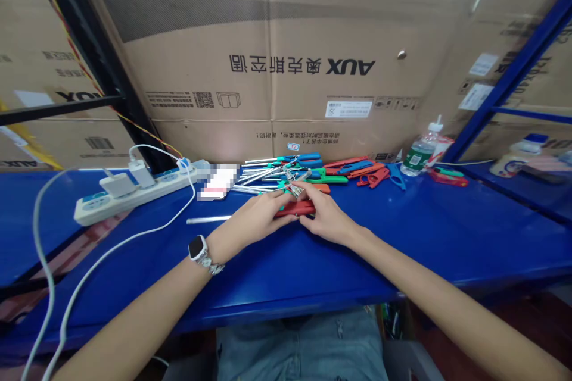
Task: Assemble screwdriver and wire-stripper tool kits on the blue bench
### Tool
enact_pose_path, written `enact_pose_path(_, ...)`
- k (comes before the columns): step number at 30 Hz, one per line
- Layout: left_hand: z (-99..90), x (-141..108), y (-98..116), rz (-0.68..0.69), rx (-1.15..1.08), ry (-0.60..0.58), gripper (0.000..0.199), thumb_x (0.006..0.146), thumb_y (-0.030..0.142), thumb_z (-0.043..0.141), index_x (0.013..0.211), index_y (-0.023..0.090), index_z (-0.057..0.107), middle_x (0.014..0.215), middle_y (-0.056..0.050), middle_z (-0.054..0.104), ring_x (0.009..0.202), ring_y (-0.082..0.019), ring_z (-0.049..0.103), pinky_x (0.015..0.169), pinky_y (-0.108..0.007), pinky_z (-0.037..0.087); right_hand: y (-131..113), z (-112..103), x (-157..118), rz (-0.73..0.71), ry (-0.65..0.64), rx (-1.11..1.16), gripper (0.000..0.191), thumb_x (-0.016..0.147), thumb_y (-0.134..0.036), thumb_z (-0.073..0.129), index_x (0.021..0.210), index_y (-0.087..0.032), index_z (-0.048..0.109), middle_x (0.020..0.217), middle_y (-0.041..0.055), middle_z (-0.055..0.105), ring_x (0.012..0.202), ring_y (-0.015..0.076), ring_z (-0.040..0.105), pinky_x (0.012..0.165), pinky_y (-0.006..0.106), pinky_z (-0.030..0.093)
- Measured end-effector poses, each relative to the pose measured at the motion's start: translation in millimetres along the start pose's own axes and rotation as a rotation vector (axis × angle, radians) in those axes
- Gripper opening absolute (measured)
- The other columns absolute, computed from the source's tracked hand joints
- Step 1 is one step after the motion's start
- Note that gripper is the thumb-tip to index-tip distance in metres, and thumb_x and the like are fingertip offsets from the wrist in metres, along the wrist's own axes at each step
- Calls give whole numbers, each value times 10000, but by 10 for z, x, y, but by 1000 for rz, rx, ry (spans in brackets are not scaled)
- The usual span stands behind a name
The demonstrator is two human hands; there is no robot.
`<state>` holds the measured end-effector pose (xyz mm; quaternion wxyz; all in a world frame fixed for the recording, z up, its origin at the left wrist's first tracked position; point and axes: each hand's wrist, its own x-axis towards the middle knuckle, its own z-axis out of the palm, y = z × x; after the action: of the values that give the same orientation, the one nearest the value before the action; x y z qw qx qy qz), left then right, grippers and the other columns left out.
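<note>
A long-necked lighter with a red handle [295, 209] lies between my two hands, low over the blue table. Its metal tube [209, 219] sticks out to the left from beneath my left hand [259, 214], whose fingers close round the handle's left part. My right hand [329, 214] grips the handle's right end, fingers bent inward. Small silvery metal parts [296, 190] show at the fingertips; which hand holds them I cannot tell. Just behind lie several similar lighters in a heap, among them a blue-handled one [308, 157] and a green-handled one [333, 180].
Loose orange plastic pieces [374, 176] and a blue one [397, 177] lie right of the heap, by a clear bottle [420, 152]. At left stand a white power strip [147, 193] and cables. A large cardboard box [286, 24] walls off the back.
</note>
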<state>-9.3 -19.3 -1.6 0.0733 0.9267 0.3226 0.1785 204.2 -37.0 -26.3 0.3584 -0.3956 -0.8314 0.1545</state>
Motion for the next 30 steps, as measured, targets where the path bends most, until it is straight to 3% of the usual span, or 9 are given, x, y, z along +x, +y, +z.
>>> enact_pose_path(3, 25, -54, -31, -34, -67, -48, 268, 970, 423, 588, 1141, 217, 602, 1105, -95, 688, 919, -243, 663, 773, -368, 524, 57, -138, -40, -72, -42, -18, 779, 709, -100, 609, 1457, -243, 447, 1238, 104, 634, 1169, 277, 584, 1068, 485, 423)
enact_pose_path(5, 47, -62, -14, -43, -59, -56, 262, 962, 422, 594, 1124, 215, 602, 1096, -96, 676, 923, -243, 653, 785, -376, 521, 139, -258, -38, -37, 43, -33, 609, 709, -122, 575, 1311, -211, 550, 1184, 104, 642, 1083, 262, 607, 987, 445, 465)
enact_pose_path(7, 77, -55, 18, -52, -38, -70, 256, 959, 420, 591, 1104, 209, 604, 1085, -100, 659, 930, -247, 645, 784, -378, 521, 233, -352, -25, 118, 190, -104, 308, 774, -180, 547, 1075, -176, 612, 995, 90, 657, 891, 229, 625, 819, 373, 494)
enact_pose_path(9, 108, -45, 43, -47, -16, -82, 246, 957, 423, 589, 1061, 201, 606, 1061, -101, 645, 932, -251, 638, 764, -371, 517, 312, -399, -16, 318, 184, -197, 159, 828, -257, 571, 971, -190, 595, 811, 41, 647, 740, 201, 609, 686, 319, 456)
enact_pose_path(12, 136, -37, 49, 2, -6, -77, 232, 965, 419, 576, 1035, 200, 608, 1062, -93, 632, 980, -257, 623, 785, -367, 510, 364, -391, -23, 517, 56, -344, 214, 856, -378, 634, 989, -216, 596, 726, 17, 666, 703, 208, 623, 596, 287, 377)
enact_pose_path(15, 146, -31, 50, 18, -2, -80, 261, 969, 442, 573, 1049, 196, 611, 1073, -92, 632, 1012, -265, 612, 822, -375, 504, 351, -348, -34, 532, -24, -404, 314, 868, -458, 654, 1073, -222, 629, 788, 38, 715, 738, 218, 659, 585, 281, 358)
enact_pose_path(18, 172, -15, 87, 18, 14, -61, 342, 970, 505, 563, 1083, 185, 608, 1099, -106, 629, 1028, -279, 606, 853, -400, 499, 335, -321, -29, 499, -46, -403, 311, 868, -413, 666, 1099, -206, 677, 791, 42, 728, 694, 197, 656, 582, 275, 367)
enact_pose_path(24, 217, 11, 157, 95, 38, -63, 253, 1007, 412, 512, 1085, 194, 613, 1104, -103, 631, 1031, -274, 598, 869, -409, 494, 345, -357, -2, 439, 30, -281, 264, 853, -256, 632, 1068, -148, 741, 638, 14, 686, 587, 167, 612, 579, 264, 398)
enact_pose_path(30, 49, -36, 82, -2, 1, -151, 171, 897, 369, 623, 932, 203, 607, 946, -65, 633, 850, -238, 608, 734, -368, 489, 302, -387, -12, 446, 115, -20, 352, 823, -248, 654, 1145, -114, 697, 530, -32, 619, 494, 152, 584, 548, 263, 421)
